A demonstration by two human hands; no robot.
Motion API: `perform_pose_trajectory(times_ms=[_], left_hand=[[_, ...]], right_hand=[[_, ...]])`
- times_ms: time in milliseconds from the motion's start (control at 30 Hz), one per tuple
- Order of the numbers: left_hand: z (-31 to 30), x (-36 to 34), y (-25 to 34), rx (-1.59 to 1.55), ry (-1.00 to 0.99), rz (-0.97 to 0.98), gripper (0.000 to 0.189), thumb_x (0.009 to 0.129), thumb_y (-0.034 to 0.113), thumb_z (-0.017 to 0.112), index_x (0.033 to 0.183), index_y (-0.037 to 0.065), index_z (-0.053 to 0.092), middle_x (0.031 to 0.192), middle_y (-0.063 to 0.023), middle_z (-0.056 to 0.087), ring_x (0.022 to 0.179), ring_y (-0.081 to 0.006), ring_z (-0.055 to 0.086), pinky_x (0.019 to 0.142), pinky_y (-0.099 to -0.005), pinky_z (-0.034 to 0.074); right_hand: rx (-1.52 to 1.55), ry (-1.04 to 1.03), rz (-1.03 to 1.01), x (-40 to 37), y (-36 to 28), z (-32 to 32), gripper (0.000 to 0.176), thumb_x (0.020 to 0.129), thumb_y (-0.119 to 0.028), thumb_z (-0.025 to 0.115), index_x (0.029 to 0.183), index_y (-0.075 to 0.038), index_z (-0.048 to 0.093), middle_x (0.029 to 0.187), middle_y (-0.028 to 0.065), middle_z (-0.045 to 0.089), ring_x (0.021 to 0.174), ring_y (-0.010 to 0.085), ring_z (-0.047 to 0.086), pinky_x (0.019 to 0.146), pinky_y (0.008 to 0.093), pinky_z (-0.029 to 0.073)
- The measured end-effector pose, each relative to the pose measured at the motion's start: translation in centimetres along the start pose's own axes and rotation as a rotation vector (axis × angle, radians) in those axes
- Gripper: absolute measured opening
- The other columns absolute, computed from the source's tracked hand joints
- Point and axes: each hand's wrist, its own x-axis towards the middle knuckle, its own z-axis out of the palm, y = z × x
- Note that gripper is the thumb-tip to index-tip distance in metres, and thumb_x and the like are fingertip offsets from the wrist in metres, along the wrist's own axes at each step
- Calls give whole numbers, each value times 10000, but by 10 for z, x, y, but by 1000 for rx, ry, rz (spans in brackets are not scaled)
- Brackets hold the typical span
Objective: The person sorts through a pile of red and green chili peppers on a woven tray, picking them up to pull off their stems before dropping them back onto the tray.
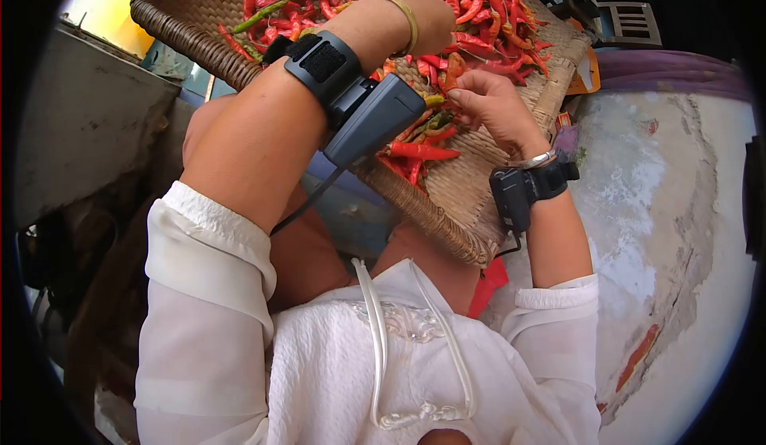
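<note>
right hand (496,108) pinches an orange chili (453,68) just above centre, over the woven tray (467,193) | left hand (431,15) top centre in the chili heap (479,6), grip hidden, cannot tell | risk: the tray seems lap-balanced; a forearm nudge could spill pods off its lower edge

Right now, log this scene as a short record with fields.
Left hand: Left hand reaches into the chilli pile, fingers hidden
Right hand: Right hand pinches an orange chilli at its fingertips
Tray: woven tray on the lap, holding red and green chillies
Wrists: black device strapped to each
</note>
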Motion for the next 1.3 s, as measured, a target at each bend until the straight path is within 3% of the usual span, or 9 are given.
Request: perform_pose_trajectory(times_ms=[100, 267, 367, 700, 833, 867, 967, 1167, 1300], left_hand=[[1, -2, 15, -27, -191, 207, 243, 817, 160, 452, 775, -6, 624, 733, -162, 606, 670, -268, 605, 642, -361, 480], [6, -10, 24, -375, -210, 122, 225, 793, 167, 481, 871, 10, 622, 740, -129, 619, 616, -249, 595, 612, -352, 478], [15, -3, 33, 123, -291, 210, 226, 757, 167, 518, 917, 46, 622, 787, -116, 633, 688, -261, 606, 648, -349, 477], [-1, -22, 43, -876, -248, -67, 229, 822, 243, 591, 857, 17, 605, 732, -29, 600, 692, -110, 570, 635, -261, 471], [-6, -14, 42, -779, -280, -102, 220, 877, 227, 544, 859, 18, 613, 676, 4, 586, 574, -58, 544, 530, -199, 450], [-8, -14, 42, -719, -254, -122, 219, 878, 225, 543, 866, 18, 612, 680, -1, 585, 584, -62, 549, 537, -203, 455], [0, -16, 35, -674, -184, -170, 201, 873, 208, 545, 877, 19, 611, 697, -15, 587, 606, -77, 565, 550, -226, 470], [16, -16, 14, -177, -80, 108, 178, 810, 176, 559, 822, 7, 612, 734, -109, 607, 655, -224, 595, 614, -319, 477], [27, -19, 12, 75, -77, 57, 186, 724, 197, 589, 787, 27, 632, 730, -132, 617, 704, -284, 597, 657, -373, 469]], right_hand=[[198, 32, 92, -13, -13, 2, 111, 824, -177, 602, 810, -69, 576, 673, -17, 567, 490, 35, 494, 403, 164, 382], [305, 134, 9, -14, -18, -9, 143, 848, -209, 578, 801, -74, 573, 657, -20, 559, 481, 38, 505, 388, 165, 386], [420, 139, -36, -19, -20, -16, 140, 851, -205, 577, 811, -70, 574, 655, -15, 566, 482, 33, 511, 389, 157, 390], [682, 94, -249, 7, 2, -21, 148, 841, -188, 590, 875, -44, 586, 709, 7, 600, 554, 54, 566, 469, 174, 438], [668, 119, -419, 4, -2, -39, 155, 871, -198, 551, 919, -53, 579, 797, 43, 636, 602, 56, 579, 517, 184, 466], [696, 189, -315, 4, -3, -44, 372, 860, -195, 553, 1152, 10, 449, 840, 53, 590, 617, 103, 572, 496, 187, 460], [513, 269, -360, 14, 11, -53, 166, 868, -199, 559, 933, -49, 583, 803, 50, 639, 603, 63, 585, 502, 180, 462], [422, 248, -279, 0, 6, -18, 182, 836, -195, 603, 908, -28, 596, 755, 11, 616, 566, 62, 574, 467, 172, 434], [348, 261, -292, -21, -9, -9, 180, 834, -195, 604, 909, -32, 599, 752, 8, 615, 569, 63, 571, 470, 175, 433]])
